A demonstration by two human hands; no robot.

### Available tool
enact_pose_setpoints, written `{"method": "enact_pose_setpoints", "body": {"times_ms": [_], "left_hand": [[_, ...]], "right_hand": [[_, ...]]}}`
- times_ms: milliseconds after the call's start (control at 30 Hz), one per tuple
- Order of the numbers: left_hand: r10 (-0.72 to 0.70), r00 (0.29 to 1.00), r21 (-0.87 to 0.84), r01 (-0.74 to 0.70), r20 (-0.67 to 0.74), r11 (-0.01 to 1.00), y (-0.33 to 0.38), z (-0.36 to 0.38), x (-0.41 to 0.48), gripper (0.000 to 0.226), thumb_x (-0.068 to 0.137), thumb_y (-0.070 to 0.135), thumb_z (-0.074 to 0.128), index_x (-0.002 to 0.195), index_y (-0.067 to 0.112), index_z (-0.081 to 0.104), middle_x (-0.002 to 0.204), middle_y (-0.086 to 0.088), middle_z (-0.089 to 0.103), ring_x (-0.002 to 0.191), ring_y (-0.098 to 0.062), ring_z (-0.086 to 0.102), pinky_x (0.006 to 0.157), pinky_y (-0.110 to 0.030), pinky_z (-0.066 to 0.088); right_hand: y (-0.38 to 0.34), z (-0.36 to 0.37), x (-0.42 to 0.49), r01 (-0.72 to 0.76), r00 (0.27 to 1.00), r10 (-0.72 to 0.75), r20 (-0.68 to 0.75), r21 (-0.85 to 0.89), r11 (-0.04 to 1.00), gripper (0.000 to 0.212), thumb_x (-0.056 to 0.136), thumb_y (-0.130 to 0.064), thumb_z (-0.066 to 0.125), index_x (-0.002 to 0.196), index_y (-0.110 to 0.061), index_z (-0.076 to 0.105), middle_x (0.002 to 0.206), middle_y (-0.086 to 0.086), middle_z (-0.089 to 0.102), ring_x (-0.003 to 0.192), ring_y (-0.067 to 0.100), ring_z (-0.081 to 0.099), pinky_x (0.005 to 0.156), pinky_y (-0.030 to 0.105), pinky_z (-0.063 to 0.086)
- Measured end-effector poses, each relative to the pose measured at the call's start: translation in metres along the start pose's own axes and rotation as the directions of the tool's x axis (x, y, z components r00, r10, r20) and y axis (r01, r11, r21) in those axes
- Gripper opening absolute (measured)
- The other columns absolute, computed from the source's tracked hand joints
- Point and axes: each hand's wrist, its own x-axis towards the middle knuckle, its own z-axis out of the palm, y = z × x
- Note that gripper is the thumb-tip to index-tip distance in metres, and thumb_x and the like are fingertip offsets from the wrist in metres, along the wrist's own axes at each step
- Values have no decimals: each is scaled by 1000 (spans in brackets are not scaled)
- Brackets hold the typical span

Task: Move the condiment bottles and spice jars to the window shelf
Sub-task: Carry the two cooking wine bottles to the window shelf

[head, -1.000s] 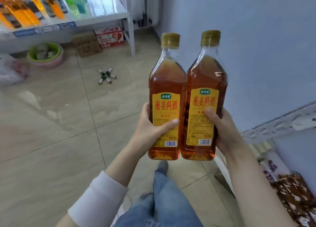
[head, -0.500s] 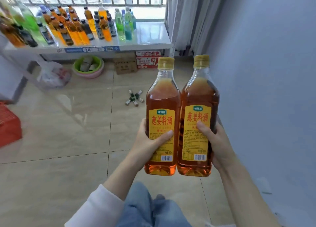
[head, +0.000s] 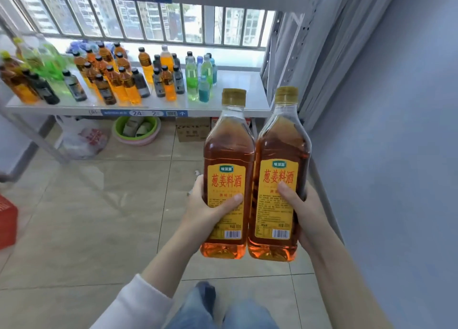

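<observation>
Amber liquid is nearly filling two tall clear plastic bottles that a person is holding upright, side by side, at the centre right of the frame. The left bottle [head: 226, 170] is sitting in the left hand [head: 205, 212], whose fingers [head: 230, 201] are wrapping round the lower half of its body, the thumb lying across the yellow label. The right bottle [head: 280, 155] is sitting the same way in the right hand [head: 304, 212], the thumb pressing the middle of its label. Both hands are gripping firmly, one bottle each, and the two bottles are touching along their sides, gold caps up, bases hanging free above the tiled floor [head: 99, 217].

Being almost full, each bottle is probably handling as a heavy load. The smooth walls are likely to be slippery and to give a little under a squeeze. A low hold round the squared body, where the paper label offers some grip, looks the safest place, and that is where the fingers are now.

Across the upper half of the frame the window shelf [head: 244, 85] is waiting, with small drink bottles [head: 128, 80] crowding its left and middle. Its right end is showing bare white surface just behind the two gold caps. Neither bottle is on the shelf yet.
</observation>
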Motion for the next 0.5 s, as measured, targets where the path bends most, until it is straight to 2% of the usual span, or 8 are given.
{"method": "enact_pose_setpoints", "body": {"times_ms": [100,267,367,467,500], "left_hand": [[13,1000,3,-13,3,1000,19,3,51,75,51,47,82,114,19,51,101,2,68,89,-13,69,73,-31,57],[28,999,16,-29,15,999,43,21,138,72,50,44,74,113,19,50,99,3,69,87,-10,69,69,-26,57],[45,999,17,-44,-25,999,58,36,187,72,49,45,74,112,20,50,98,4,69,86,-8,69,70,-25,56],[71,995,18,-70,-69,997,82,46,227,70,47,45,75,109,21,51,95,3,70,84,-8,69,72,-28,56],[85,993,20,-84,-87,996,90,48,239,68,47,44,75,108,22,52,94,3,70,84,-8,69,72,-28,56]], "right_hand": [[-16,-1,50,-16,1000,16,-20,14,1000,53,68,-38,75,113,-18,56,105,6,71,93,23,70,79,43,56],[-36,-21,144,-7,999,6,-32,-6,1000,43,65,-35,66,105,-24,57,96,-1,73,89,20,71,72,37,58],[-54,-34,198,6,1000,-6,-4,-8,1000,50,62,-38,71,106,-21,57,96,1,73,90,22,70,74,40,57],[-83,-40,245,37,998,-36,53,-23,999,75,44,-48,80,109,-18,57,97,3,73,88,22,71,70,37,58],[-93,-41,261,48,996,-47,72,-23,999,78,42,-47,80,110,-17,57,97,3,73,87,22,71,68,35,58]]}}
